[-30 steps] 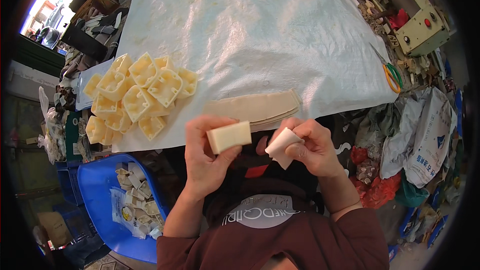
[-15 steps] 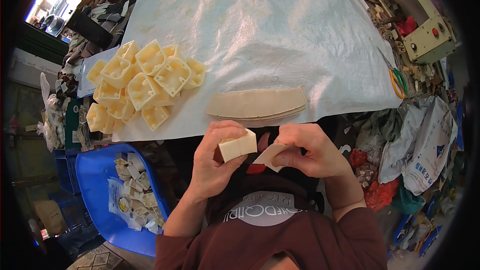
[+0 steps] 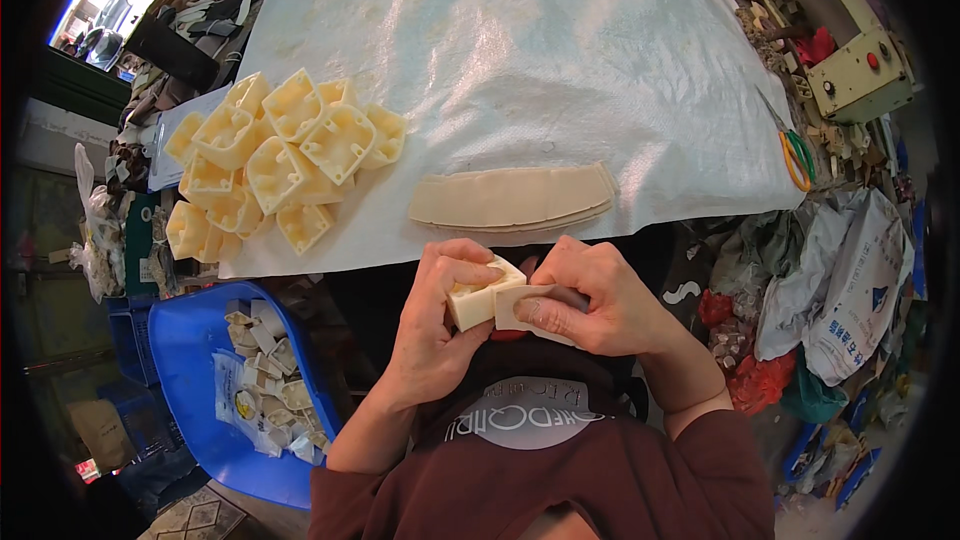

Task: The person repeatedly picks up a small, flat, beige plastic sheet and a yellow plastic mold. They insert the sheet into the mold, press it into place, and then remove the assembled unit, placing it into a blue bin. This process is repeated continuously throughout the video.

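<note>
My left hand (image 3: 430, 325) is closed around a cream plastic box-shaped part (image 3: 473, 310), with one flat side facing me. In my right hand (image 3: 606, 298), pinched between thumb and fingers, is a thin beige strip (image 3: 509, 308). Its near end lies against the right side of the plastic part; the rest is partly hidden by my fingers. Just beyond my hands, a stack of curved beige strips (image 3: 512, 198) rests on a white sheet (image 3: 520, 50). A pile of similar hollow cream plastic parts (image 3: 273, 172) sits to the left on the sheet.
A blue tub (image 3: 190, 380) with small pale pieces and a plastic bag stands at lower left. Scissors (image 3: 797, 162) with orange and green handles lie at the sheet's right edge. A control box with buttons (image 3: 860, 78) is beyond them. White sacks (image 3: 855, 295) crowd the right.
The beige strip has moved left from beside the plastic part to touch its right side. My right hand has come closer to my left, and the plastic part has turned slightly.
</note>
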`<state>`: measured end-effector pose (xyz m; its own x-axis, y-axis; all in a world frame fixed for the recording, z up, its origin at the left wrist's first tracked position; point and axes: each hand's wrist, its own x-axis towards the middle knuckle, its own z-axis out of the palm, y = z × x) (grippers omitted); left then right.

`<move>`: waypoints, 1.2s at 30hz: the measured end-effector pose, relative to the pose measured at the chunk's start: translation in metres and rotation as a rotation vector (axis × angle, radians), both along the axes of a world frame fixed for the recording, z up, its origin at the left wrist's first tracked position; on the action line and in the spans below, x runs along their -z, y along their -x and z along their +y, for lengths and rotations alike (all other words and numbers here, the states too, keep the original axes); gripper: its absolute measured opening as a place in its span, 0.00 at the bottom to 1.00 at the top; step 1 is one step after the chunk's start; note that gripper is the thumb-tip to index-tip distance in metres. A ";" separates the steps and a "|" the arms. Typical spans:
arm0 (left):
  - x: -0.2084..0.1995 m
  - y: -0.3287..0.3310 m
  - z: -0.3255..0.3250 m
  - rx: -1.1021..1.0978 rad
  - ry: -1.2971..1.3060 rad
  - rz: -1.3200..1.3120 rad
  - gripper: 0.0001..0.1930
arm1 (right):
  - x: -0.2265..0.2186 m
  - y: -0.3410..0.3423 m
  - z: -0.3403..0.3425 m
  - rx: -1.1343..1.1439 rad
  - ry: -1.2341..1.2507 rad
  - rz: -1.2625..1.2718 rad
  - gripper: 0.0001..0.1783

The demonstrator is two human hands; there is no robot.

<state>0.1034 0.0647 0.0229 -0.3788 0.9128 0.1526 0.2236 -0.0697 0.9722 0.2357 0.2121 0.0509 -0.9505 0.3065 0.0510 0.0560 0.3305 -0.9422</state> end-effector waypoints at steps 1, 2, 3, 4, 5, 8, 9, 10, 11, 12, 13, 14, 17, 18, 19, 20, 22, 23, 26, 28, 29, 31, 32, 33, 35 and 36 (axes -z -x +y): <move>0.000 0.000 0.000 -0.001 0.002 0.005 0.23 | 0.000 0.000 0.000 0.005 0.003 0.000 0.11; 0.000 -0.002 0.000 -0.009 0.013 -0.024 0.24 | 0.000 0.000 0.000 0.008 -0.001 -0.002 0.11; -0.001 -0.003 0.000 -0.018 0.025 -0.053 0.24 | 0.000 0.000 0.000 0.012 -0.005 -0.004 0.11; -0.001 -0.004 0.000 -0.026 0.036 -0.081 0.24 | 0.000 0.000 0.000 0.016 -0.008 -0.005 0.11; -0.002 -0.005 0.001 -0.028 0.036 -0.080 0.25 | 0.000 0.000 0.000 0.016 0.001 -0.001 0.10; -0.004 -0.006 0.002 -0.025 0.032 -0.064 0.25 | 0.001 0.000 0.000 0.018 0.010 0.013 0.10; -0.004 -0.006 0.003 -0.020 0.029 -0.049 0.25 | 0.001 0.000 0.001 0.016 0.001 0.019 0.10; -0.005 -0.006 0.003 -0.016 0.025 -0.033 0.24 | 0.002 0.000 0.002 0.014 -0.008 0.025 0.10; -0.004 -0.005 0.004 -0.020 0.025 -0.004 0.24 | 0.002 0.001 0.002 0.013 -0.015 0.031 0.10; -0.002 -0.005 0.003 -0.025 0.024 0.026 0.24 | 0.003 0.001 0.002 0.012 -0.022 0.036 0.10; -0.001 -0.005 0.003 -0.030 0.024 0.055 0.23 | 0.003 0.001 0.002 0.012 -0.029 0.040 0.10; -0.001 -0.006 0.003 -0.035 0.021 0.034 0.23 | 0.002 0.002 0.003 0.009 -0.038 0.046 0.09; -0.004 -0.007 0.004 -0.034 0.013 -0.005 0.22 | -0.001 0.002 0.003 0.017 -0.048 0.042 0.09; -0.009 -0.007 0.004 -0.023 0.010 -0.003 0.21 | -0.003 0.001 0.003 0.030 -0.040 0.027 0.09; -0.012 -0.006 0.004 -0.015 0.007 0.000 0.21 | -0.005 0.002 0.002 0.039 -0.032 0.014 0.09; -0.011 -0.009 0.004 -0.071 0.010 -0.021 0.20 | -0.003 0.001 0.001 0.058 -0.074 0.013 0.09; -0.004 -0.016 0.006 -0.182 0.014 -0.066 0.17 | 0.006 -0.001 0.000 0.095 -0.159 0.010 0.12; -0.002 -0.013 0.004 -0.202 0.019 0.051 0.15 | 0.010 -0.002 0.000 0.138 -0.138 0.061 0.14; -0.002 -0.014 0.003 -0.247 -0.007 -0.156 0.14 | 0.014 -0.003 -0.002 0.264 -0.242 0.252 0.19; -0.003 -0.011 0.003 -0.210 -0.031 -0.323 0.14 | 0.010 -0.008 -0.009 0.312 -0.442 0.416 0.22; -0.003 -0.009 0.003 -0.188 -0.043 -0.409 0.14 | 0.011 -0.013 -0.015 0.318 -0.496 0.488 0.24; -0.001 -0.003 0.001 -0.144 -0.055 -0.324 0.14 | 0.019 -0.030 -0.041 0.078 -0.341 0.373 0.26; -0.002 -0.002 0.001 -0.122 -0.061 -0.284 0.14 | 0.021 -0.032 -0.049 -0.065 -0.247 0.232 0.28; -0.006 -0.003 0.002 -0.109 -0.082 -0.337 0.14 | 0.022 -0.025 -0.050 -0.103 -0.114 0.052 0.28; -0.011 -0.006 0.005 -0.083 -0.134 -0.442 0.14 | 0.026 -0.008 -0.048 -0.174 0.146 -0.307 0.29; -0.011 -0.006 0.006 -0.065 -0.163 -0.432 0.14 | 0.029 -0.007 -0.047 -0.114 0.240 -0.210 0.32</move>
<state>0.1098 0.0705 0.0335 -0.4950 0.8623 0.1073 -0.1905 -0.2282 0.9548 0.2426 0.1653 0.0218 -0.9614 0.1769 -0.2108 0.2330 0.1157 -0.9656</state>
